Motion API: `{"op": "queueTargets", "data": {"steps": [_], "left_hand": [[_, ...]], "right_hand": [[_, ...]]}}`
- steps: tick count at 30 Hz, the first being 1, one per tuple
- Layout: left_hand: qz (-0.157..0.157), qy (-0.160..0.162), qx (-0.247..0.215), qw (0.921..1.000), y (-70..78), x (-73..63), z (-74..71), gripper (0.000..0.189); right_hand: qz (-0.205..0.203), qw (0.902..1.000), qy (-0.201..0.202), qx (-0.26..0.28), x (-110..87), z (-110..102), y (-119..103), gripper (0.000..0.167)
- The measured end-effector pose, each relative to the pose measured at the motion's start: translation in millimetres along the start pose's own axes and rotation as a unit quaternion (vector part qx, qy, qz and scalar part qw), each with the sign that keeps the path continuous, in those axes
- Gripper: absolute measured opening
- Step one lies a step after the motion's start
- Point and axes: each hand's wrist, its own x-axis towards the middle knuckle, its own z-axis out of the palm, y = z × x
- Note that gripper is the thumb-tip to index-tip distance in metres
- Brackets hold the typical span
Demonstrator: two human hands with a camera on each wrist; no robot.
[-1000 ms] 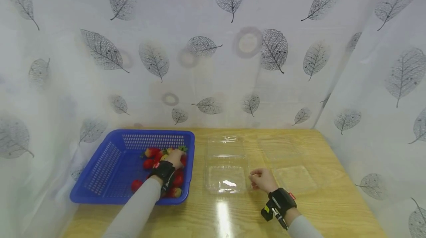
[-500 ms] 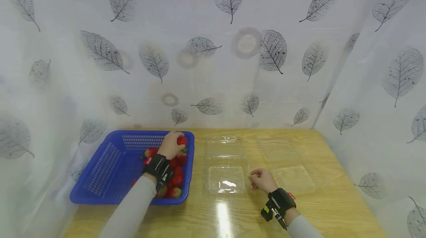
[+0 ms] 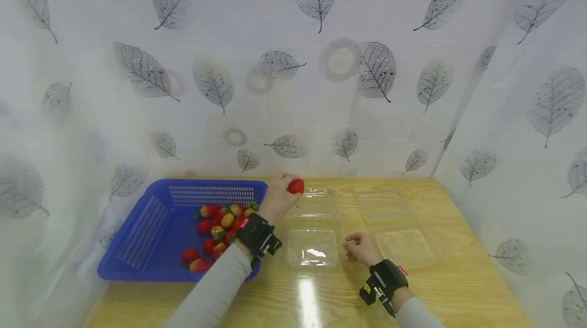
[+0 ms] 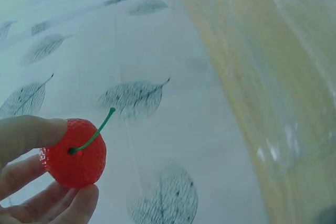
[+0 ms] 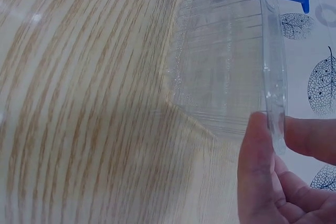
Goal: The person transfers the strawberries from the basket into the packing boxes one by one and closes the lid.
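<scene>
My left hand [image 3: 275,199] pinches a round red fruit [image 4: 81,163] between thumb and fingertips. Its skin is bumpy like a lychee's, and a thin green stem sticks out of it. In the head view hand and fruit are past the basket's right side, over the back half of a clear plastic clamshell box [image 3: 312,245] lying opened on the table. With thumb and finger, my right hand [image 3: 361,247] pinches that box's rim at its right side, plainly seen in the right wrist view. The blue basket [image 3: 158,236] holds strawberries and other red fruits [image 3: 208,227], partly hidden by my left forearm.
A second clear plastic box [image 3: 408,244] lies opened on the wooden table [image 3: 348,302], right of the first. Behind the table hangs a white leaf-printed curtain [image 3: 321,114], which also runs along both sides.
My left hand reached among the fruits in the basket, lifted out the red fruit and carried it right, over the clear box. The right hand stays at the box's rim.
</scene>
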Motion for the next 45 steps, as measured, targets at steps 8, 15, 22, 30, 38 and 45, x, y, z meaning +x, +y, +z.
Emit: {"op": "queueTargets", "data": {"steps": [8, 15, 22, 30, 38, 45], "left_hand": [[0.015, -0.012, 0.018, 0.9996, -5.4, -15.1, 61.2, 0.035], [-0.043, -0.054, 0.018, 0.9974, -24.4, -42.6, 96.7, 0.033], [-0.068, -0.095, 0.058, 0.9914, -41.7, -55.9, 108.8, 0.032], [-0.082, -0.092, 0.063, 0.9904, -53.3, -62.1, 116.4, 0.027], [-0.083, -0.086, 0.071, 0.9903, -56.1, -63.1, 119.6, 0.028], [-0.089, -0.098, 0.072, 0.9885, -55.9, -61.4, 119.7, 0.029]], "right_hand": [[0.003, 1.0, -0.004, 0.002, 2.1, 2, 2, 0.014], [0.01, 0.9999, -0.002, -0.003, 2.3, 1, 2, 0.013], [0.007, 0.9999, -0.008, -0.001, 1.2, 0, 1, 0.014], [0.01, 0.9999, -0.009, -0.005, 0.2, -1, -2, 0.013], [0.01, 0.9999, -0.011, -0.006, 2.1, -1, 0, 0.014], [0.011, 0.9999, -0.006, -0.01, 3.7, -2, 2, 0.014]]}}
